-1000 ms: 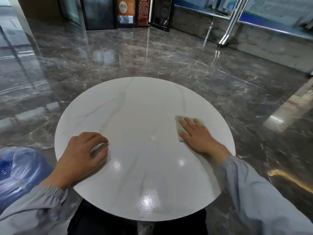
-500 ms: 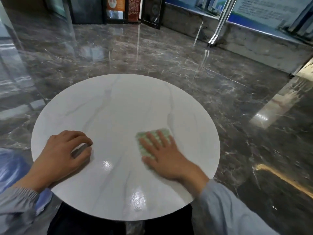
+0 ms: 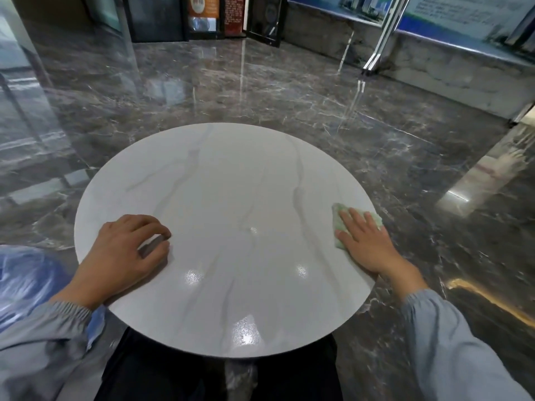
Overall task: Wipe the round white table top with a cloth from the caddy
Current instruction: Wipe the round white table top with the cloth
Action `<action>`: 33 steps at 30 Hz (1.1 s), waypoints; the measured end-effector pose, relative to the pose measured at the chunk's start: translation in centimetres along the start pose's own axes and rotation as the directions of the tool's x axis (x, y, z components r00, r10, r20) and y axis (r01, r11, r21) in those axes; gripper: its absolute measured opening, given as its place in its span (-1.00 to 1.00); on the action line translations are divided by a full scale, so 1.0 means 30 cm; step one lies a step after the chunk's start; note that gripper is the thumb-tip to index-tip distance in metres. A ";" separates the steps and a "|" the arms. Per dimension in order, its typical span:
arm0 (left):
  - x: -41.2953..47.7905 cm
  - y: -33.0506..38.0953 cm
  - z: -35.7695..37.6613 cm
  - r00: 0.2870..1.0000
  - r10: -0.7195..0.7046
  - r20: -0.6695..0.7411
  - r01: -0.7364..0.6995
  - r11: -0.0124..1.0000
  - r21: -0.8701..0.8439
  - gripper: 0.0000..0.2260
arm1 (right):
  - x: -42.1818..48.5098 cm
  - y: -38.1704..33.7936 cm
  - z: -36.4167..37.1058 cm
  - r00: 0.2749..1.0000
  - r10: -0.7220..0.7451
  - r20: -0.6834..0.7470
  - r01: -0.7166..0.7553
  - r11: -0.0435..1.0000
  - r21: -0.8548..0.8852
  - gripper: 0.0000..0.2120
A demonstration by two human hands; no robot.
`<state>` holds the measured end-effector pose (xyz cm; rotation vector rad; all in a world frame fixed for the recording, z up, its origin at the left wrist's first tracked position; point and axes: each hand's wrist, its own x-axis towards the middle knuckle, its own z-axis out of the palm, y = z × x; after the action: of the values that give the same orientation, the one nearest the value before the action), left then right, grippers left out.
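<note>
The round white table top (image 3: pixel 231 183) with faint grey veins fills the middle of the head view. My right hand (image 3: pixel 366 244) lies flat with straight fingers on a small pale green cloth (image 3: pixel 338 219), pressing it onto the table at its right edge. Most of the cloth is hidden under the fingers. My left hand (image 3: pixel 124 250) rests on the table's left side, its fingers loosely curled with the tips on the surface and nothing in it. No caddy is in view.
Glossy dark marble floor (image 3: pixel 289 96) surrounds the table. A blue plastic-wrapped object (image 3: pixel 26 279) sits low at the left, beside my left sleeve. Dark display stands and doors (image 3: pixel 202 15) line the far wall. A low stone ledge runs along the right back.
My right hand slid the cloth left toward the table's middle, then back out to the right edge. My left hand stayed where it was.
</note>
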<state>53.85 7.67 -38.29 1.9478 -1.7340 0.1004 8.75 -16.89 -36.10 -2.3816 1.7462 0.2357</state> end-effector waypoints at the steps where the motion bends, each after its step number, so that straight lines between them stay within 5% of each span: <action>1: 0.001 0.000 0.001 1.000 0.000 -0.005 0.000 1.000 -0.001 -0.71 | -0.007 -0.027 0.003 1.000 0.015 0.002 -0.015 1.000 0.015 -0.41; 5: -0.001 0.003 0.001 1.000 -0.003 -0.009 0.003 1.000 -0.003 -0.72 | -0.154 -0.327 0.070 0.969 -0.245 -0.001 0.245 0.969 -0.017 -0.35; 10: -0.007 0.015 -0.002 1.000 -0.014 -0.020 0.014 1.000 -0.002 -0.73 | -0.503 -0.643 0.170 0.731 -0.682 0.007 0.682 0.731 -0.016 -0.40; 13: -0.010 0.022 -0.006 1.000 -0.015 -0.015 0.015 1.000 -0.003 -0.72 | -0.507 -0.590 0.146 0.713 -0.701 -0.010 0.701 0.713 0.001 -0.40; 15: -0.009 0.022 -0.010 1.000 -0.024 -0.007 0.024 1.000 -0.002 -0.71 | -0.424 -0.488 0.132 0.770 -0.637 -0.032 0.637 0.771 -0.016 -0.40; 19: -0.008 0.021 -0.012 0.999 -0.035 0.006 0.035 0.999 0.010 -0.69 | -0.220 -0.193 0.068 0.956 -0.293 -0.020 0.293 0.956 -0.014 -0.30; 23: -0.006 0.021 -0.011 0.999 -0.042 0.021 0.041 0.999 0.012 -0.68 | -0.181 -0.128 0.063 0.992 -0.129 -0.011 0.129 0.992 0.006 -0.36; 30: -0.005 0.012 0.001 1.000 -0.015 -0.004 0.015 0.999 0.036 -0.66 | -0.489 -0.441 0.162 0.862 -0.507 -0.034 0.506 0.862 -0.018 -0.39; 33: -0.007 0.019 0.003 1.000 -0.023 -0.018 0.024 0.999 0.046 -0.67 | -0.510 -0.443 0.148 0.830 -0.557 -0.030 0.557 0.830 0.006 -0.40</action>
<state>53.25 7.79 -38.26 1.9940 -1.7113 0.1504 16.78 2.24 -36.22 -2.7599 0.9722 0.1026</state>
